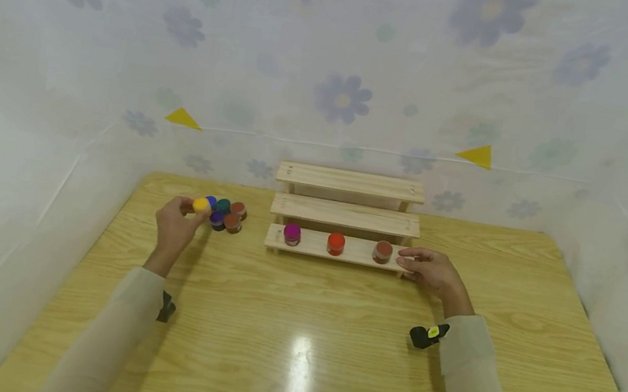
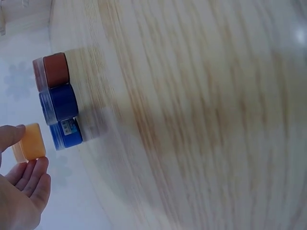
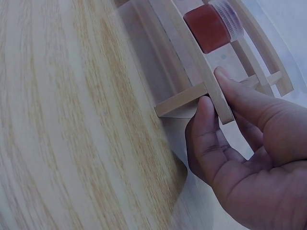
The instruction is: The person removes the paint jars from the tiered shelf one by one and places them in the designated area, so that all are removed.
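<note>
My left hand (image 1: 175, 227) pinches a small paint jar with orange-yellow paint (image 2: 34, 142) between thumb and fingertips, above the table at the left. Beside it stands a cluster of several paint jars, with blue (image 2: 72, 132), dark blue (image 2: 64, 101) and brown (image 2: 56, 69) ones facing the left wrist view. My right hand (image 1: 431, 271) grips the right end of the lowest step (image 1: 313, 242) of a wooden tiered rack, thumb on top and fingers beneath. On that step stand a magenta jar (image 1: 292, 235), a red jar (image 1: 336, 244) and a brown jar (image 3: 207, 28), spaced apart.
The rack's middle step (image 1: 346, 214) and top step (image 1: 351, 181) rise behind the lowest one. A wood-grain table (image 1: 244, 322) lies under everything. Flower-print sheeting (image 1: 282, 88) hangs behind and at both sides, with yellow triangles (image 1: 181, 117) on it.
</note>
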{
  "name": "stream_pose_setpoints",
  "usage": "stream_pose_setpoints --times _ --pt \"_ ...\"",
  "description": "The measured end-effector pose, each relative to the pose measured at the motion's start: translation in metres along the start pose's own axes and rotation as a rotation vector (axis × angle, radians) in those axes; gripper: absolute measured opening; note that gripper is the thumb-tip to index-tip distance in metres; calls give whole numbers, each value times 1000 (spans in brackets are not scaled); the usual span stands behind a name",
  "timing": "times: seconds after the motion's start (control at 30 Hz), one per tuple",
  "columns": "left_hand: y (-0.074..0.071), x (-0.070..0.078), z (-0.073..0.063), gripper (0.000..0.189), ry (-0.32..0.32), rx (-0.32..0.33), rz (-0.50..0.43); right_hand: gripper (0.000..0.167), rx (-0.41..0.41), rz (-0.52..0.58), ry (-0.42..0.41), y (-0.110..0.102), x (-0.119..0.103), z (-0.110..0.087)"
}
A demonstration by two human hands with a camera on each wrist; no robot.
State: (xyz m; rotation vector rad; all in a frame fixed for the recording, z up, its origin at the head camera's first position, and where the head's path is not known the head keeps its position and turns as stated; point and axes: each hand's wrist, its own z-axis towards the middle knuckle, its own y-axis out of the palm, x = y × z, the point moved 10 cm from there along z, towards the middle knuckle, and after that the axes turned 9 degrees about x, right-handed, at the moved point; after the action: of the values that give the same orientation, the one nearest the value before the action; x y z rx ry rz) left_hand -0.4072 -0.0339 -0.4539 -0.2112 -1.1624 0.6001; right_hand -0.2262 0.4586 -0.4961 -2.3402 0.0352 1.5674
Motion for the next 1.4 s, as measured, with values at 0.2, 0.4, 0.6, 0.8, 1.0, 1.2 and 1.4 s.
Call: stream_pose_setpoints --times 0.2,0.4,0.6,0.8,1.0,1.2,1.4 --pt "1 -7 0 38 -13 -3 28 46 8 -23 -1 -1 3 2" --pt "5 -16 -3 37 -41 -29 66 43 7 5 15 -1 6 3" --pt "9 -24 -6 39 -80 -60 82 37 13 18 24 -2 5 2" --pt "12 -29 -5 40 -105 -78 104 35 12 21 24 -2 6 4" --pt "16 -31 -6 38 -130 -116 117 41 14 14 26 -1 7 5" --pt "21 -32 -5 40 -136 -157 118 20 -41 82 -22 1 0 0" --pt "24 -34 -4 41 -146 -188 138 22 -23 76 0 1 2 0"
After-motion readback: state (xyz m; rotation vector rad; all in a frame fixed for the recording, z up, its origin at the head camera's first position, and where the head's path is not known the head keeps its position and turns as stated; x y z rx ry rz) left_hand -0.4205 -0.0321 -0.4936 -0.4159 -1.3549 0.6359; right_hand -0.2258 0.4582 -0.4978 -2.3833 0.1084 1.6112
